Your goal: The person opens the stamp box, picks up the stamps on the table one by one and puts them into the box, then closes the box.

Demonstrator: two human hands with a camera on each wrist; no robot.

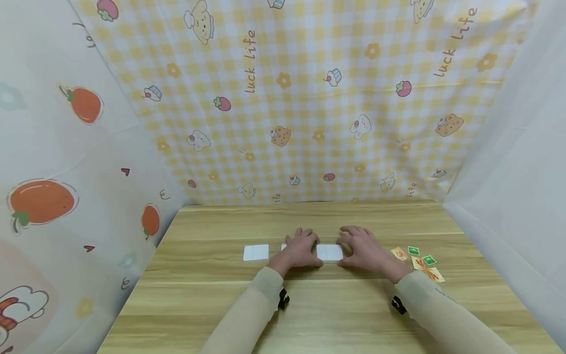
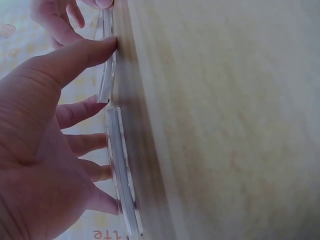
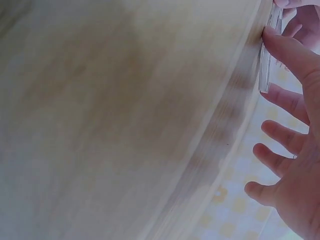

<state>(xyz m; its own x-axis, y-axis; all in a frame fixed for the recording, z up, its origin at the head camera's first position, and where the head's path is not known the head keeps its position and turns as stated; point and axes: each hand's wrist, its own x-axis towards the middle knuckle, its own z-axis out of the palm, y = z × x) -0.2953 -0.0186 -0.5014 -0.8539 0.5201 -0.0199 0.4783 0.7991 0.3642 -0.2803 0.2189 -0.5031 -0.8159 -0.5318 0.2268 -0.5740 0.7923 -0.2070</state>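
A flat white clear-edged case [image 1: 329,252] lies on the wooden table between both hands. At its left end, my left hand [image 1: 298,250] holds it with thumb and index finger; the left wrist view shows the thumb at the near edge of the case [image 2: 106,82]. My right hand [image 1: 364,250] grips the opposite end, its thumb and index finger at the corners, the other fingers spread apart in the right wrist view. Mostly hidden behind the left hand is a second white case [image 1: 283,247]. Further left sits a third white case [image 1: 256,252].
Right of the right hand lie small picture cards: orange-yellow cards [image 1: 399,253] and green cards [image 1: 429,260], some overlapping. The wooden table [image 1: 327,314] meets a checked yellow curtain [image 1: 309,147] at the back, with white cloth on both sides.
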